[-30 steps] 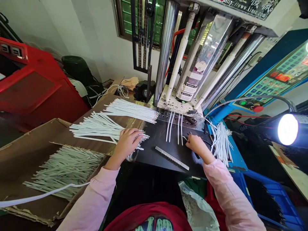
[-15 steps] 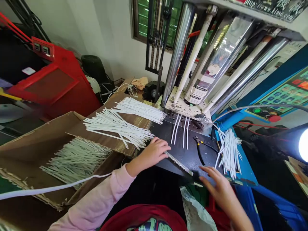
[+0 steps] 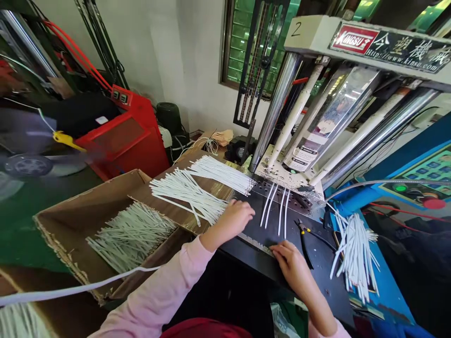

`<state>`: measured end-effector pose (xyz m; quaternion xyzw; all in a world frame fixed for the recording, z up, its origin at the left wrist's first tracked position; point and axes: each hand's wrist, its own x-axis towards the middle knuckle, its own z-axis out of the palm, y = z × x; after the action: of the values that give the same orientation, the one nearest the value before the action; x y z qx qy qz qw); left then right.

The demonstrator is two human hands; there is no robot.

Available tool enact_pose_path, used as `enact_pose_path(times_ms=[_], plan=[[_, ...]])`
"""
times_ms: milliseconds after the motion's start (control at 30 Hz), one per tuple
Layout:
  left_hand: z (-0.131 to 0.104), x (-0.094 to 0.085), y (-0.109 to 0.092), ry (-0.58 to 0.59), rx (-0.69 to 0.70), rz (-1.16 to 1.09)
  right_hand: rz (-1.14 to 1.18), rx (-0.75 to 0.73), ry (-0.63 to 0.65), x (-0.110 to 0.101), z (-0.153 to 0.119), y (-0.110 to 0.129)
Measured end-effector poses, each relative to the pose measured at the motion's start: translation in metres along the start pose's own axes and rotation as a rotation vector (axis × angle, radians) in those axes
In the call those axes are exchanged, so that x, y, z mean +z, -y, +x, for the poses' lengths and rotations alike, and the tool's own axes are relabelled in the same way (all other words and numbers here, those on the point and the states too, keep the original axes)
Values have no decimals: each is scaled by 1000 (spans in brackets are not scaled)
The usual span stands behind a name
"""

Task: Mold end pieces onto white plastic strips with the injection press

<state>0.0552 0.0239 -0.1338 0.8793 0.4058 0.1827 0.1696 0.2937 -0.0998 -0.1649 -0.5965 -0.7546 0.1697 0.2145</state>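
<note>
A narrow metal strip (image 3: 254, 243) with notches along it lies at the front edge of the black work surface (image 3: 243, 260). My right hand (image 3: 291, 265) pinches the strip's right end between thumb and fingers. Just above its left end is my left hand (image 3: 235, 219), fingers curled together; whatever they hold is hidden. Beside that hand lies a loose pile of white cable strips (image 3: 188, 192), and behind it a neater bundle of white strips (image 3: 221, 172). Several white strips (image 3: 281, 213) stick out from under the press (image 3: 278, 162).
Yellow-and-black cutting pliers (image 3: 303, 244) lie right of the strips. More white strips (image 3: 355, 253) are heaped at the right. A cardboard box (image 3: 66, 206) at left holds many more. A white cable (image 3: 88, 285) crosses the box. A control panel (image 3: 423, 190) stands far right.
My right hand has come in to the metal strip and closed on its end. My left hand has lifted slightly off the strip's left end. The head view has shifted left and up.
</note>
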Motion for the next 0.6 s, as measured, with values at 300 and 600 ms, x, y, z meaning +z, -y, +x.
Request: enact_pose_path(times_ms=[300, 600], plan=[[69, -14, 55, 42, -203, 198, 145, -44, 46, -18, 94, 5], [56, -20, 76, 61, -86, 163, 40, -61, 75, 6, 145, -2]])
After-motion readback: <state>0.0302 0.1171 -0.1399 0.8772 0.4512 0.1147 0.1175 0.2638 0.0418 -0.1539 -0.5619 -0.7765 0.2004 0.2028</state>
